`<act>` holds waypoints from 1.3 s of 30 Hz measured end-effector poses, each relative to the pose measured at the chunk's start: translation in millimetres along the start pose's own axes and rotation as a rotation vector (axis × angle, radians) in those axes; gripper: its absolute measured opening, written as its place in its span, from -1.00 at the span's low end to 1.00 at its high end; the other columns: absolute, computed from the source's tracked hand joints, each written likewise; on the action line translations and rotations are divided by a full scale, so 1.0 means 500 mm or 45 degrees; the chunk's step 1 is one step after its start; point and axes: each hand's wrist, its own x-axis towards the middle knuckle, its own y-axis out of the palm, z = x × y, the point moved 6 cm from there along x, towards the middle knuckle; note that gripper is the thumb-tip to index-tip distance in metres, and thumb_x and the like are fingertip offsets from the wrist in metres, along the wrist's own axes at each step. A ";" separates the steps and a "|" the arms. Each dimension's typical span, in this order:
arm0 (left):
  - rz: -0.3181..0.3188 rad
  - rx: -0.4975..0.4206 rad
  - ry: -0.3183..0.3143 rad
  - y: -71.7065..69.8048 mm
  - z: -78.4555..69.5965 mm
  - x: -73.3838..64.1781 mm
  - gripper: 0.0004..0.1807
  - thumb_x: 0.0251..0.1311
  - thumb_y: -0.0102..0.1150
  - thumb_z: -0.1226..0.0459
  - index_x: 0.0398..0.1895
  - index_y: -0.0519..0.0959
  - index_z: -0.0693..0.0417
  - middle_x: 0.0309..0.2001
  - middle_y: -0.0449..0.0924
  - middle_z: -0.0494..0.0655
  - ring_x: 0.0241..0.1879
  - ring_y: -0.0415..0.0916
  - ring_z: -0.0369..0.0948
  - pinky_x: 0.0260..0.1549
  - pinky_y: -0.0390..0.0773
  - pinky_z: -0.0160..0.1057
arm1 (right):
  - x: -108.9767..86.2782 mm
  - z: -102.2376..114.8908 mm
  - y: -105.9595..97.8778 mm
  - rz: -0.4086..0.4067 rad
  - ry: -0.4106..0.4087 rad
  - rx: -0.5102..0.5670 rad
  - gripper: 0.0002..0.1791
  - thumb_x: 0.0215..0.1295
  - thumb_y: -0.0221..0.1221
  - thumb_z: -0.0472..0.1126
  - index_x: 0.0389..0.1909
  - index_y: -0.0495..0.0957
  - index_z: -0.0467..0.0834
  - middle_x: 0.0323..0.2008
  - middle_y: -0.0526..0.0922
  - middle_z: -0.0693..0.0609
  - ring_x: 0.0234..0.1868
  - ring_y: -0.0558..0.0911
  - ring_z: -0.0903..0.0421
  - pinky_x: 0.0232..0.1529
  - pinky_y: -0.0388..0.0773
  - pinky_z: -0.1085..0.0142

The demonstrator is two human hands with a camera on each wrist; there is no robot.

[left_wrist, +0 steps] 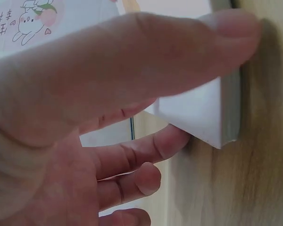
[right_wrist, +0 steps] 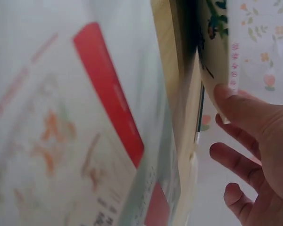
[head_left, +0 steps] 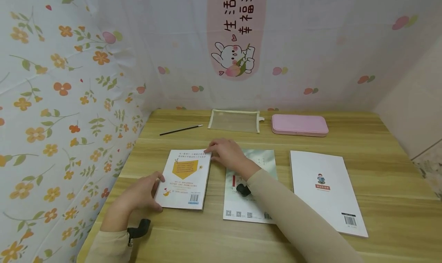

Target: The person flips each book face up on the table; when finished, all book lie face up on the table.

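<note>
Head view, lower centre: left hand point(head_left: 139, 196) pinches the small white paperback with the yellow panel point(head_left: 184, 183) at its near corner, right hand point(head_left: 226, 152) steadying its far corner on the wooden worktop point(head_left: 380, 171).

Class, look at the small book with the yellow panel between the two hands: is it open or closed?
Closed. The small book lies flat, back cover and barcode up, left hand and right hand at its edges.

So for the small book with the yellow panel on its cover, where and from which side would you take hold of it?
The small book lies flat on the table, so a top pinch is unlikely to work. Probably best at its free left edge near the bottom corner, thumb on the cover and fingers under, as the left hand does. The right hand steadies the top right corner; the green-covered book crowds the right side.
</note>
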 end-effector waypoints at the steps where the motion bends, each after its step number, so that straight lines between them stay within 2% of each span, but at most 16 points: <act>1: 0.004 0.012 -0.011 0.001 0.001 0.000 -0.04 -0.43 0.79 0.25 0.16 0.41 0.12 -0.23 0.58 -0.07 -0.26 0.44 -0.15 -0.17 0.49 -0.10 | -0.001 0.000 -0.003 -0.002 -0.002 0.001 -0.64 0.38 0.33 -0.03 0.18 0.70 0.17 0.20 0.65 0.10 0.26 0.59 0.04 0.28 0.49 -0.04; 4: 0.001 0.053 -0.039 0.002 0.002 0.000 0.01 -0.45 0.80 0.23 0.20 0.40 0.08 -0.23 0.59 -0.10 -0.24 0.42 -0.15 -0.19 0.48 -0.10 | -0.004 0.001 -0.012 -0.015 -0.018 0.027 -0.65 0.42 0.29 -0.03 0.19 0.69 0.16 0.21 0.64 0.10 0.28 0.57 0.04 0.27 0.49 -0.05; 10: -0.072 0.135 -0.036 -0.004 -0.006 0.001 -0.03 -0.42 0.77 0.24 0.21 0.43 0.06 -0.23 0.57 -0.11 -0.16 0.40 -0.09 -0.21 0.47 -0.09 | -0.011 -0.007 -0.026 -0.070 -0.064 0.105 -0.68 0.45 0.25 -0.04 0.17 0.71 0.10 0.23 0.62 0.07 0.30 0.56 0.02 0.26 0.49 -0.04; 15: -0.137 0.146 0.032 -0.020 -0.008 -0.003 -0.30 -0.25 0.64 0.33 0.05 0.51 0.04 -0.16 0.61 -0.02 -0.13 0.45 -0.05 -0.20 0.51 -0.04 | -0.016 -0.016 -0.034 -0.128 -0.104 0.167 -0.70 0.46 0.24 -0.06 0.13 0.72 0.03 0.23 0.62 0.04 0.31 0.57 0.01 0.32 0.48 0.04; 18: -0.182 0.138 0.082 -0.033 -0.005 -0.010 -0.50 -0.14 0.56 0.36 -0.07 0.55 0.04 -0.16 0.65 -0.03 -0.19 0.46 -0.09 -0.19 0.50 -0.08 | -0.018 -0.027 -0.037 -0.148 -0.071 0.260 -0.73 0.46 0.25 -0.07 0.10 0.72 0.02 0.21 0.64 0.04 0.26 0.60 0.01 0.32 0.50 0.10; 20: -0.226 0.134 0.094 -0.047 -0.002 -0.015 -0.59 -0.07 0.50 0.36 -0.12 0.58 0.03 -0.19 0.67 -0.08 -0.27 0.44 -0.14 -0.26 0.47 -0.15 | -0.020 -0.036 -0.039 -0.159 -0.026 0.338 -0.75 0.47 0.25 -0.07 0.08 0.71 0.04 0.20 0.65 0.06 0.17 0.63 0.02 0.24 0.54 0.12; 22: -0.280 0.127 0.099 -0.065 -0.002 -0.020 -0.67 0.00 0.46 0.36 -0.13 0.60 0.04 -0.31 0.65 -0.09 -0.38 0.39 -0.18 -0.38 0.42 -0.22 | -0.022 -0.043 -0.042 -0.176 0.019 0.410 -0.78 0.47 0.25 -0.06 0.06 0.69 0.05 0.18 0.65 0.09 0.07 0.63 0.04 0.13 0.57 0.14; 24: -0.346 0.132 0.103 -0.086 -0.002 -0.023 -0.73 0.08 0.42 0.35 -0.13 0.63 0.04 -0.30 0.67 -0.08 -0.44 0.33 -0.20 -0.46 0.35 -0.25 | -0.024 -0.048 -0.045 -0.197 0.047 0.451 -0.80 0.47 0.25 -0.06 0.04 0.68 0.06 0.17 0.65 0.11 -0.02 0.61 0.06 0.02 0.58 0.16; 29: -0.534 0.146 0.153 -0.130 -0.017 -0.029 -0.83 0.23 0.37 0.33 -0.13 0.68 0.05 -0.15 0.72 0.01 -0.39 0.29 -0.17 -0.40 0.28 -0.22 | -0.030 -0.055 -0.051 -0.237 0.111 0.456 -0.82 0.49 0.22 -0.14 0.03 0.67 0.05 0.17 0.64 0.08 -0.08 0.60 0.11 -0.07 0.58 0.18; 35: -0.733 0.099 0.189 -0.150 -0.029 -0.046 -0.83 0.35 0.34 0.24 -0.05 0.65 0.02 -0.19 0.60 0.04 -0.30 0.31 -0.12 -0.41 0.28 -0.19 | -0.035 -0.059 -0.058 -0.296 0.142 0.478 -0.81 0.50 0.20 -0.15 0.05 0.66 0.02 0.11 0.64 0.07 -0.14 0.58 0.12 -0.16 0.55 0.19; 39: -0.902 0.062 0.250 -0.156 -0.033 -0.054 -0.82 0.34 0.34 0.25 -0.06 0.64 0.06 -0.24 0.56 0.07 -0.40 0.28 -0.19 -0.50 0.28 -0.23 | -0.036 -0.064 -0.063 -0.334 0.166 0.554 -0.79 0.53 0.18 -0.10 0.06 0.67 0.00 0.00 0.65 0.07 -0.18 0.55 0.11 -0.22 0.51 0.22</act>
